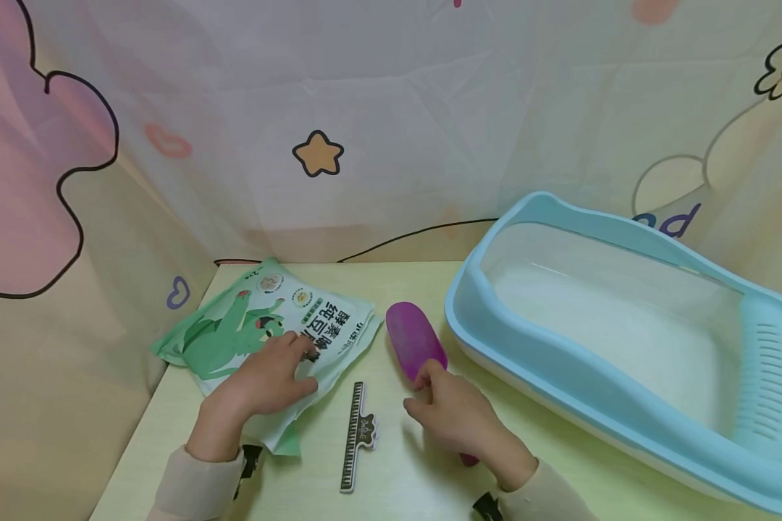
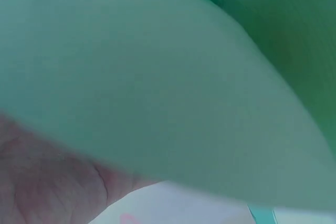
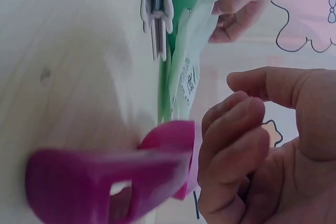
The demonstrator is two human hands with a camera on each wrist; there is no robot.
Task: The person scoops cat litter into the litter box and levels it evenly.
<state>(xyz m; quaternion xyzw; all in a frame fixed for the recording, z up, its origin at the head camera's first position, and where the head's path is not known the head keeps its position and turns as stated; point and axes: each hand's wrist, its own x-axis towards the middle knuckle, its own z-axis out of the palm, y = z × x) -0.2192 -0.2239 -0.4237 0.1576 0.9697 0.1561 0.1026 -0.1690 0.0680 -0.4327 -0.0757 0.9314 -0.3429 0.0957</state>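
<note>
Bag (image 1: 267, 322), scoop (image 1: 417, 340), clip (image 1: 353, 438): one each

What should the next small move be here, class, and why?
Probably lower the right hand and grip the purple scoop by its handle: that hand appears to hold nothing and is close to the scoop, while the left hand rests on the green bag.

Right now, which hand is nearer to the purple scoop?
Right. The right hand is over the handle of the purple scoop; the left hand is farther off to its left, over the green bag.
</note>
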